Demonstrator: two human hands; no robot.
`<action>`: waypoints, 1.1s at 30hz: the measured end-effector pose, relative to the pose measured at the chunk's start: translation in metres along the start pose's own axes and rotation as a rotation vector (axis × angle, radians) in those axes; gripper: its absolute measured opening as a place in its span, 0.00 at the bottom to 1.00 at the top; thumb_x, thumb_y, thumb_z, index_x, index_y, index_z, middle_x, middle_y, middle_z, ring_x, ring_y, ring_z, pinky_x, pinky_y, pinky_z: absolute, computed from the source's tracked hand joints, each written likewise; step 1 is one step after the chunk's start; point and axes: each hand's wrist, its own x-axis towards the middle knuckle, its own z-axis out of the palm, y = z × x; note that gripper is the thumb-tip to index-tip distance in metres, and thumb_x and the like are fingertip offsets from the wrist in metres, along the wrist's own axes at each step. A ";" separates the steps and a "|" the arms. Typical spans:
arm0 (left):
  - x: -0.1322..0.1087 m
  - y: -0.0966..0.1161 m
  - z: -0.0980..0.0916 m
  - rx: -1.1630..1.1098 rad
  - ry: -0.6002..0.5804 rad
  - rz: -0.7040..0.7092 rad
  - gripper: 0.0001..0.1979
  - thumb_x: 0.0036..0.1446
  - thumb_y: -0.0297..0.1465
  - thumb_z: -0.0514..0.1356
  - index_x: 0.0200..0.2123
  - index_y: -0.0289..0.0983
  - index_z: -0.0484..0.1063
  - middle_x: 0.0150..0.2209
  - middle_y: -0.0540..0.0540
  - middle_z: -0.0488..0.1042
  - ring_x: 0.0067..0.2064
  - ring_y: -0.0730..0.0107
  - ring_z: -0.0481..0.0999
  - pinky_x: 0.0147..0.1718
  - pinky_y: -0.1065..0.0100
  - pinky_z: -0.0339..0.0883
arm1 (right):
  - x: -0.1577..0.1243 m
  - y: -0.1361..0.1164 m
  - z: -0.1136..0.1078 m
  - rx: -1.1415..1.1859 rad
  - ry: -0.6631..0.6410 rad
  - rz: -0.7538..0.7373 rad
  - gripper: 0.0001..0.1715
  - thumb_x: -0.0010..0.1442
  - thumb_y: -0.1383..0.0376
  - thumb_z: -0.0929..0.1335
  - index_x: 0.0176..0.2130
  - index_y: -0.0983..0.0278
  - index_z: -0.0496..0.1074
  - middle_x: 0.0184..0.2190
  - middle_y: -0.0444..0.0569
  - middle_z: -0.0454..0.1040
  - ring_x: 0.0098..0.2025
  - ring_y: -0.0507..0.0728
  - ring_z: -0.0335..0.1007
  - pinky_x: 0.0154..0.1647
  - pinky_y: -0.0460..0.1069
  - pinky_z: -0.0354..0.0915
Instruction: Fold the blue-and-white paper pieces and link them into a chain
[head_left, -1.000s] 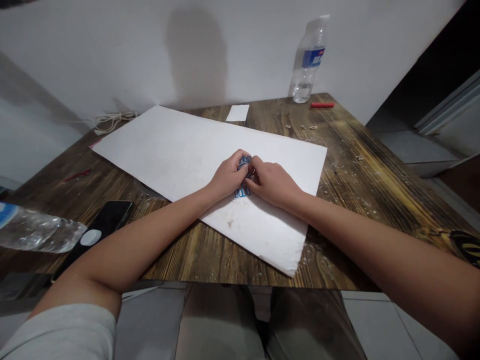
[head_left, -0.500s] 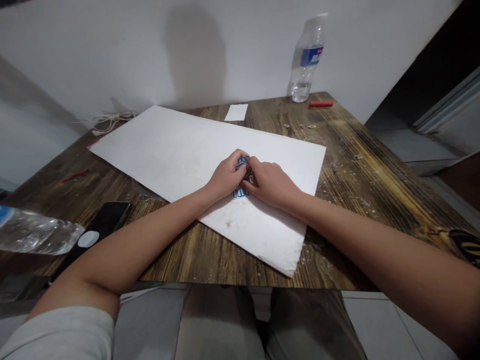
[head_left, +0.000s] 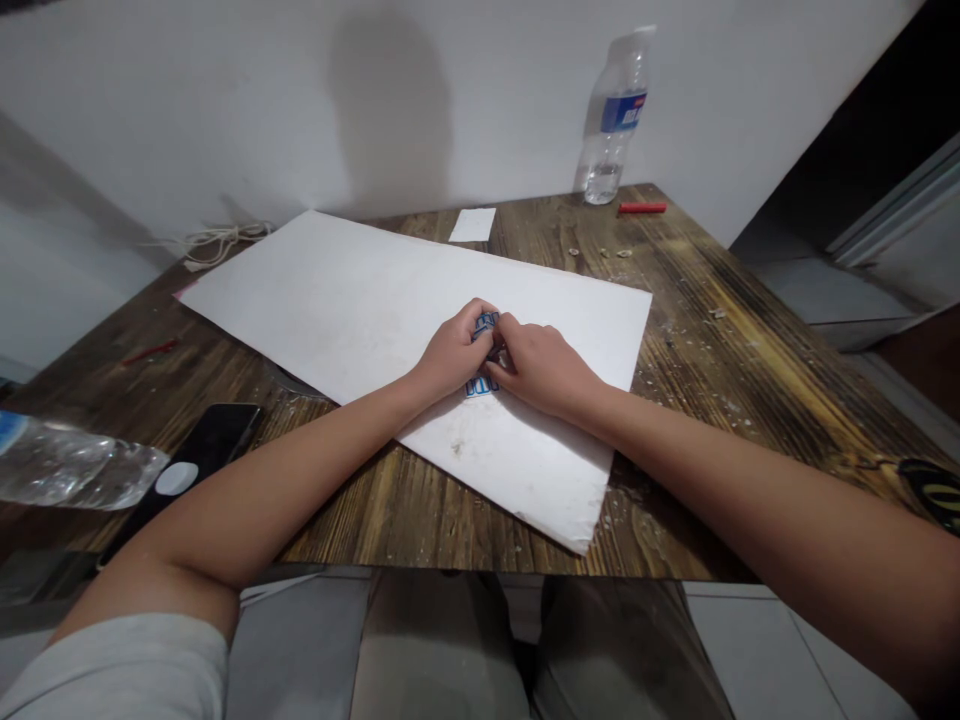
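Note:
Both hands meet over the right part of a large white board (head_left: 360, 310) that lies slantwise on the table. My left hand (head_left: 456, 348) pinches a small piece with blue markings (head_left: 486, 323), its kind partly covered by fingers. My right hand (head_left: 551, 368) closes on the same small piece from the other side, thumb and index finger bent towards it. Just below the fingers, blue line markings (head_left: 481, 386) show against the white surface; I cannot tell whether they belong to the board or to a separate piece.
A water bottle (head_left: 613, 125) stands at the back by a red stick (head_left: 642, 208). White paper (head_left: 472, 225) and a cable (head_left: 217, 243) lie along the wall. At left are a lying bottle (head_left: 75, 465), a black phone (head_left: 217, 440) and a red strip (head_left: 150, 352). Crumbs dot the wooden table (head_left: 712, 390).

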 end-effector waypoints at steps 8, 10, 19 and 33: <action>0.000 0.000 0.000 -0.010 -0.007 -0.001 0.08 0.57 0.25 0.52 0.40 0.40 0.66 0.34 0.50 0.71 0.38 0.72 0.70 0.40 0.66 0.63 | 0.000 -0.001 0.000 0.003 -0.002 -0.004 0.14 0.61 0.59 0.62 0.45 0.63 0.64 0.35 0.54 0.76 0.33 0.60 0.65 0.32 0.53 0.50; 0.000 0.001 0.000 -0.005 -0.004 -0.002 0.08 0.58 0.25 0.52 0.40 0.40 0.66 0.35 0.50 0.71 0.38 0.72 0.70 0.41 0.66 0.63 | 0.000 -0.001 -0.001 0.011 -0.004 0.004 0.13 0.61 0.59 0.62 0.44 0.62 0.64 0.35 0.54 0.76 0.32 0.60 0.65 0.32 0.53 0.50; 0.001 -0.002 0.000 0.002 -0.002 0.015 0.08 0.57 0.24 0.52 0.39 0.41 0.66 0.34 0.50 0.71 0.37 0.71 0.70 0.40 0.65 0.63 | 0.000 -0.001 0.000 -0.018 -0.001 -0.001 0.15 0.61 0.58 0.62 0.45 0.64 0.64 0.35 0.54 0.76 0.33 0.59 0.66 0.32 0.54 0.50; -0.001 0.005 0.001 -0.066 -0.005 -0.049 0.06 0.57 0.25 0.53 0.38 0.40 0.65 0.32 0.50 0.68 0.35 0.72 0.67 0.35 0.68 0.62 | 0.000 -0.001 0.000 -0.001 -0.007 -0.003 0.17 0.60 0.59 0.63 0.47 0.64 0.64 0.35 0.55 0.75 0.34 0.61 0.66 0.33 0.54 0.51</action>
